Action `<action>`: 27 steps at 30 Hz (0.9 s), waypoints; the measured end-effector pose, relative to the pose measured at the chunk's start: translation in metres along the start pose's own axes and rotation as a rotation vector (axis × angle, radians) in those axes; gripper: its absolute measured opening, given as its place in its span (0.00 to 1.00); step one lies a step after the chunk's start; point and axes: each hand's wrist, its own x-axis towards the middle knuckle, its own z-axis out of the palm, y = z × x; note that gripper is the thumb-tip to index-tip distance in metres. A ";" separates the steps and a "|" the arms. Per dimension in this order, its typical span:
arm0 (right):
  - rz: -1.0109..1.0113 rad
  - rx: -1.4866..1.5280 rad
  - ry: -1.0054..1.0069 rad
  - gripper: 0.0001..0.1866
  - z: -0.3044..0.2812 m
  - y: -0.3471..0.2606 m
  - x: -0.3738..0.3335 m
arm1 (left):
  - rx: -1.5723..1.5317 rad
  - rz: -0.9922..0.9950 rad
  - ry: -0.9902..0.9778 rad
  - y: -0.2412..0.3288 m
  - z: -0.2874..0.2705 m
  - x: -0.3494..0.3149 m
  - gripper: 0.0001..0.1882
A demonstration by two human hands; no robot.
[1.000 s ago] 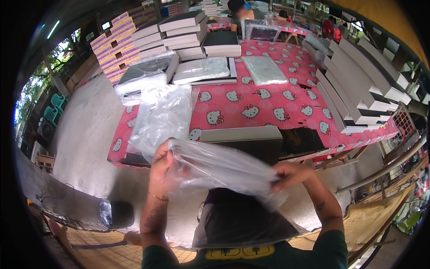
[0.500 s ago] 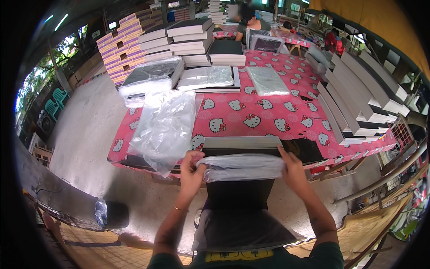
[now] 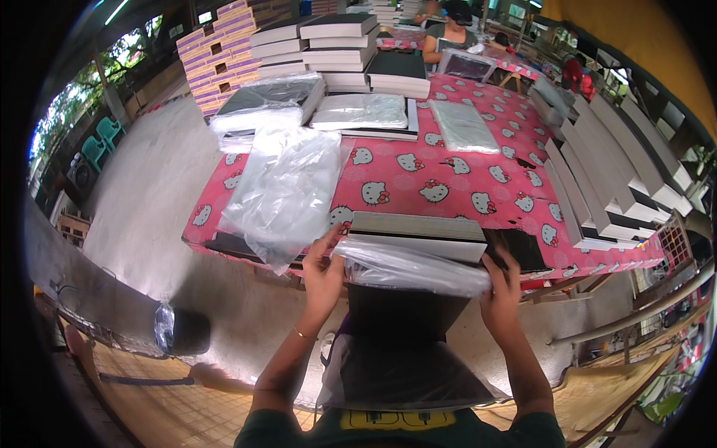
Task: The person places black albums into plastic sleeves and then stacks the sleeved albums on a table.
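A thick black-covered book [image 3: 418, 237] with pale page edges is in front of me against the table's near edge. A clear plastic bag [image 3: 411, 267] lies bunched across it, slanting down to the right. My left hand [image 3: 324, 275] pinches the bag's left end beside the book's corner. At the other end, my right hand [image 3: 502, 293] has its fingers bent around the bag's edge, close to the book's right corner. Below hangs a black panel [image 3: 403, 315], and plastic covers the dark surface [image 3: 403, 369] near my body.
Loose clear bags [image 3: 287, 190] lie left on the pink patterned table [image 3: 403, 168]. Behind them are a flat plastic packet [image 3: 463, 127], stacked black books [image 3: 340, 56] and cartons [image 3: 220, 56]. More thick books [image 3: 620, 172] line the right side. A person [image 3: 450, 37] sits beyond the table.
The bunched bag has gone from level to slanting down at the right. More of the book's page edges now shows. My right hand sits lower, with its fingers more spread.
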 end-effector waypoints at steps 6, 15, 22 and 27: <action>0.648 0.777 -0.337 0.17 -0.049 0.028 -0.037 | -0.269 -0.484 -0.420 0.030 -0.048 -0.015 0.11; 1.359 1.245 -0.547 0.20 0.034 0.058 -0.172 | -0.087 -0.508 -0.553 -0.090 -0.101 -0.118 0.15; 1.075 0.525 -0.517 0.19 0.129 0.115 -0.259 | 0.494 -0.655 -0.169 -0.201 -0.075 -0.155 0.13; 1.083 0.710 -0.068 0.13 0.196 0.153 -0.304 | 0.696 -0.751 0.055 -0.245 -0.060 -0.163 0.15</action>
